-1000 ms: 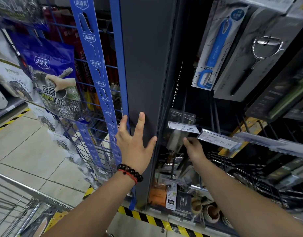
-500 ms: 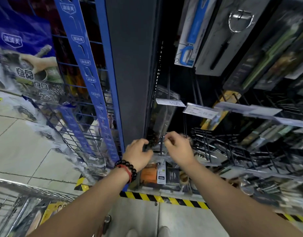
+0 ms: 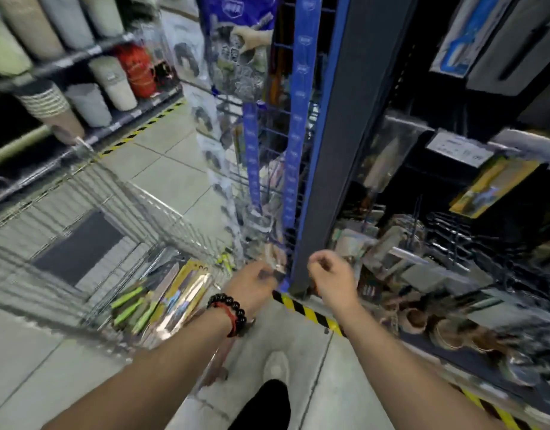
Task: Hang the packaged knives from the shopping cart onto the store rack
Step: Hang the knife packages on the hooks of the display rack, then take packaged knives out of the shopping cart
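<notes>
The packaged knives (image 3: 162, 302) lie in the wire shopping cart (image 3: 118, 212) at lower left, whose near corner sits just beside the blue rack post (image 3: 301, 150), with open tiled floor (image 3: 162, 169) beyond. The left hand (image 3: 252, 285) has its fingers curled, though blur hides whether it holds anything; the right hand (image 3: 331, 279) is loosely curled and empty. Half a second ago both hands worked at the rack's hooks; now they hang lower, clear of it.

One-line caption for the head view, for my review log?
Both hands hang empty between the cart, holding packaged knives, and the rack; view blurred.
</notes>
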The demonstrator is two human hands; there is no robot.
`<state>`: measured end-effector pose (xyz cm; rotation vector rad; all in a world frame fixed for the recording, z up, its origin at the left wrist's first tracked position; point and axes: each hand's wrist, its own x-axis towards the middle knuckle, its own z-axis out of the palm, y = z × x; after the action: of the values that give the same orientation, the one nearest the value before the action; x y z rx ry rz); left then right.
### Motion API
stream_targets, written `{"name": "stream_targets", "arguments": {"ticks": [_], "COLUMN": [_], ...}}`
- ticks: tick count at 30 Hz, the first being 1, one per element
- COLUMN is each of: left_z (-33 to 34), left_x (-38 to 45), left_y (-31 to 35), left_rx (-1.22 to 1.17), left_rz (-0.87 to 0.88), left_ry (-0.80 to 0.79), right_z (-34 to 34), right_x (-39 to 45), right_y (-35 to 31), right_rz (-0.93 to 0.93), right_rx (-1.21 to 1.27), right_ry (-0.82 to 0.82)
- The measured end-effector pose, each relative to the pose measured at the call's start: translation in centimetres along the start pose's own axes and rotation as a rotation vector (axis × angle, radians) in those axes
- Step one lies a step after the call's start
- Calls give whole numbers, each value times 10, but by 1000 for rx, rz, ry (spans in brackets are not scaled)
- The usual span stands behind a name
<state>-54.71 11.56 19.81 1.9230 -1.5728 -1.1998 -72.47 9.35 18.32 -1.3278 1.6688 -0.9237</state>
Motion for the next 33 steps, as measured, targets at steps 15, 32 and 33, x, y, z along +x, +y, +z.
{"name": "stream_targets", "arguments": {"ticks": [15, 32, 33], "left_z": [-90, -286, -293], "left_x": [-156, -150, -138], "left_y": [-167, -331, -333], "left_rx": [62, 94, 116], "left_rz": [-182, -163, -147], "left_ry": [146, 46, 36], "right_z": [158, 383, 390], "right_x": [-154, -206, -200], "right_y": [-40, -128, -129], "right_rz": [-64, -145, -128], "right_rx": [-169, -659, -645], "right_ry": [-335, -425, -406]}}
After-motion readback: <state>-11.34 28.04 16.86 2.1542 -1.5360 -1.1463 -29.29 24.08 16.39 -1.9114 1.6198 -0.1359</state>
